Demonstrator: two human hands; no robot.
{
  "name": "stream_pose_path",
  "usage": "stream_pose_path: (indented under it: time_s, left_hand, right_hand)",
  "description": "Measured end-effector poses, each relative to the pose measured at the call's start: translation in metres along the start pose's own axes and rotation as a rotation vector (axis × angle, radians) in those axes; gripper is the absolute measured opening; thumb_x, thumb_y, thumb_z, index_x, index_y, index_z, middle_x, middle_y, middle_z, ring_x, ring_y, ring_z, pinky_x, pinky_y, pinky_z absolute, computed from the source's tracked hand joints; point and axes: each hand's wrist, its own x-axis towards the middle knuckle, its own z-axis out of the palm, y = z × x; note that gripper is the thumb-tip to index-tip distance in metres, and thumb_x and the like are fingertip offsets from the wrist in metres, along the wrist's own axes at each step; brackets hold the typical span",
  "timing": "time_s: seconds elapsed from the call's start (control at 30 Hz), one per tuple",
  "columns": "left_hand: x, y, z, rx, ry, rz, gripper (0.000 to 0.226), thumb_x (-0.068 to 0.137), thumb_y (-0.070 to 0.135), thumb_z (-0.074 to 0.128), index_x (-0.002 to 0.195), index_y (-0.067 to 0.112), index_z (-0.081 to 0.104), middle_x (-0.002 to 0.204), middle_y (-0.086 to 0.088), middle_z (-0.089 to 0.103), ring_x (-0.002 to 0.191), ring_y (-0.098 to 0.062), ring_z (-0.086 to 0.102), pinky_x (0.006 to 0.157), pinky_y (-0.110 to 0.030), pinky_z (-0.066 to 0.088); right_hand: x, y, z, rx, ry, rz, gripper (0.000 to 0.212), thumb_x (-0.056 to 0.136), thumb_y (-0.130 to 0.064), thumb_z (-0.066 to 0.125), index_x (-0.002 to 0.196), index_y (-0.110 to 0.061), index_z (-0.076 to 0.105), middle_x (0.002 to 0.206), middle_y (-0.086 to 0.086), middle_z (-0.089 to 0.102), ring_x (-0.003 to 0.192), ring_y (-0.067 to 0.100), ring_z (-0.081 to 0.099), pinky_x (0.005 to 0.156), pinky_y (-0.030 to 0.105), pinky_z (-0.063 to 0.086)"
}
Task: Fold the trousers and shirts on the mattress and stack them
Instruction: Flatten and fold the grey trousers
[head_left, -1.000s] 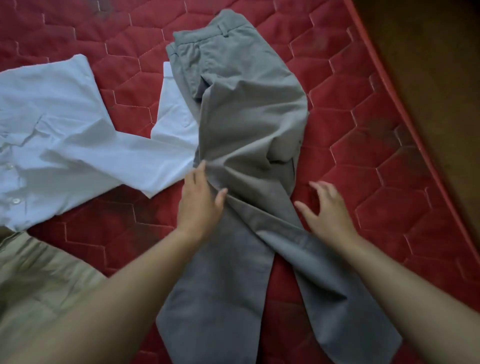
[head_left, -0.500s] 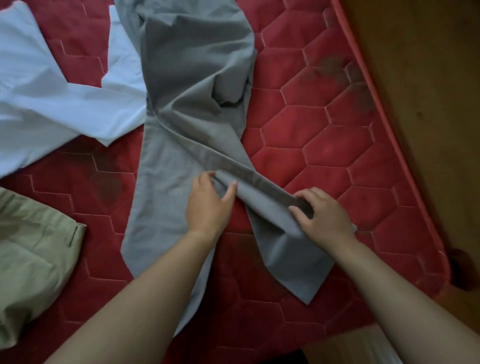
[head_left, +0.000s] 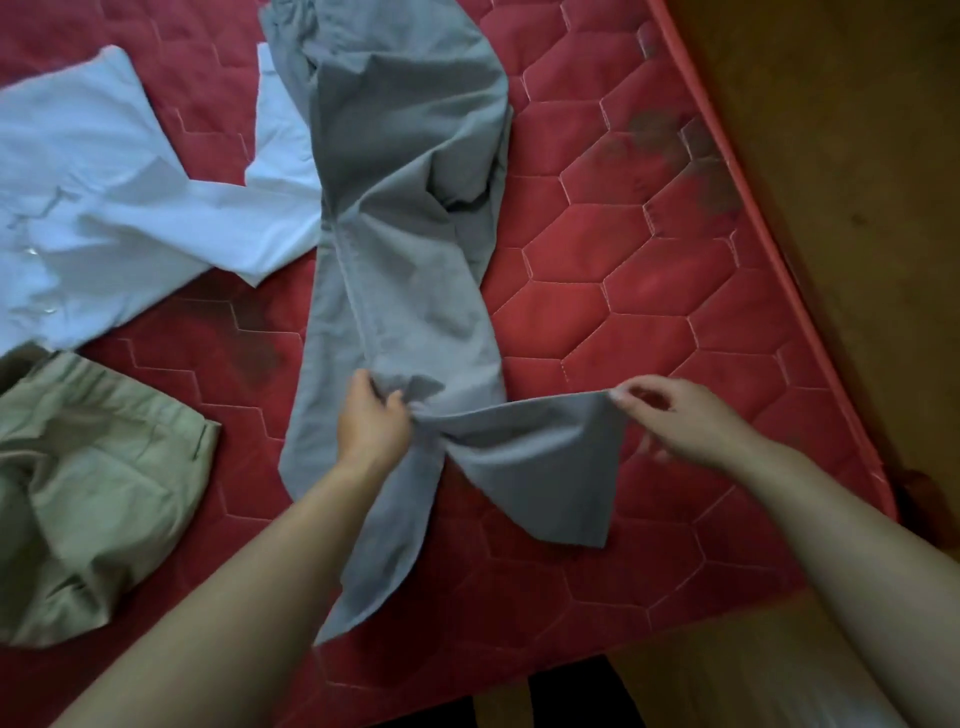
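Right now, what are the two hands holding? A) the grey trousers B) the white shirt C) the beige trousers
A: the left hand and the right hand each pinch the same leg of the grey trousers, held up between them.

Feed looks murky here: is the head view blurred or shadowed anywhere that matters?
Head view: dim, warm light, no glare; right hand slightly motion-blurred underneath; left hand and grey trousers fairly sharp; dark patches on the mattress, stain or shadow unclear.

Grey trousers (head_left: 405, 218) unfolded on mattress (head_left: 597, 291); white shirt (head_left: 119, 208) crumpled.
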Motion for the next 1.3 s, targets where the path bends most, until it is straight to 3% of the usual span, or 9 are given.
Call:
stream_pose_path:
  time_s: [0.13,0.37,0.47,0.57,0.7,0.83,0.93,1.1,1.3]
  left_hand:
    - [0.011,-0.066,-0.059,0.165,0.117,-0.145,0.014,0.082,0.007,0.054,0.096,0.008,0.056,0.099,-0.017,0.065,0.094,-0.034,0.060,0.078,-0.034,0.043]
    - [0.016,-0.110,-0.054,-0.166,-0.131,-0.271,0.024,0.091,0.035,0.050,0.081,0.014,0.054,0.086,-0.015,0.063,0.085,-0.031,0.061,0.081,-0.042,0.048]
    - [0.010,-0.104,-0.037,-0.237,-0.150,-0.248,0.040,0.086,0.048,0.054,0.102,0.011,0.054,0.104,-0.011,0.063,0.100,-0.028,0.061,0.091,-0.045,0.049]
    - [0.011,-0.107,-0.036,-0.213,-0.105,-0.183,0.013,0.086,0.018,0.051,0.096,0.009,0.053,0.097,-0.014,0.064,0.096,-0.034,0.062,0.086,-0.045,0.051]
    - [0.006,-0.111,-0.069,-0.258,-0.263,0.049,0.015,0.088,0.005,0.053,0.092,0.019,0.055,0.091,-0.001,0.063,0.086,-0.016,0.063,0.073,-0.030,0.054]
    - [0.009,-0.137,-0.123,-0.034,-0.177,0.158,0.018,0.083,0.003,0.055,0.093,0.017,0.055,0.094,-0.006,0.064,0.086,-0.022,0.061,0.076,-0.032,0.050]
    - [0.014,-0.161,-0.145,0.106,-0.147,0.087,0.023,0.083,0.006,0.058,0.104,0.014,0.054,0.093,-0.001,0.062,0.087,-0.020,0.059,0.074,-0.026,0.044]
    - [0.028,-0.167,-0.124,0.099,-0.124,0.149,0.038,0.092,0.025,0.053,0.123,0.003,0.051,0.121,-0.016,0.057,0.111,-0.029,0.054,0.095,-0.035,0.040]
    - [0.029,-0.169,-0.091,0.070,-0.274,0.191,0.066,0.089,0.023,0.059,0.143,0.007,0.025,0.133,-0.008,0.048,0.127,-0.029,0.043,0.101,-0.026,0.034]
  right_hand:
    - [0.001,-0.030,0.050,0.015,-0.146,-0.052,0.008,0.086,-0.038,0.062,0.087,-0.031,0.066,0.079,-0.007,0.068,0.058,0.012,0.063,0.052,0.028,0.051]
    - [0.034,-0.060,0.158,-0.079,0.281,-0.125,0.027,0.089,-0.031,0.058,0.111,-0.015,0.063,0.109,0.004,0.060,0.100,0.017,0.056,0.084,0.019,0.037]
    - [0.034,-0.060,0.187,-0.056,0.386,-0.017,0.057,0.085,-0.037,0.064,0.132,-0.009,0.046,0.129,0.010,0.045,0.118,0.023,0.046,0.095,0.023,0.033]
    - [0.017,-0.054,0.196,0.067,0.390,0.085,0.064,0.079,-0.034,0.072,0.132,-0.014,0.044,0.104,-0.003,0.058,0.092,0.013,0.056,0.083,0.023,0.039]
    - [-0.030,-0.076,0.192,0.034,0.420,-0.134,0.021,0.077,-0.019,0.073,0.094,-0.027,0.064,0.071,-0.011,0.062,0.058,0.001,0.051,0.062,0.021,0.044]
    - [-0.088,-0.106,0.204,0.064,0.132,-0.263,0.013,0.071,-0.036,0.076,0.081,-0.036,0.067,0.066,-0.008,0.063,0.056,-0.001,0.051,0.054,0.017,0.042]
    - [-0.103,-0.106,0.214,0.128,0.008,-0.189,0.040,0.061,-0.069,0.065,0.083,-0.035,0.071,0.073,-0.009,0.067,0.064,0.004,0.060,0.061,0.019,0.048]
    - [-0.045,-0.089,0.232,0.076,0.412,-0.039,0.026,0.083,-0.042,0.064,0.100,-0.022,0.065,0.105,0.002,0.063,0.096,0.015,0.059,0.085,0.024,0.044]
    - [-0.021,-0.086,0.291,0.302,0.348,0.092,0.060,0.079,-0.027,0.073,0.129,-0.012,0.043,0.111,-0.005,0.054,0.102,0.013,0.055,0.075,0.011,0.036]
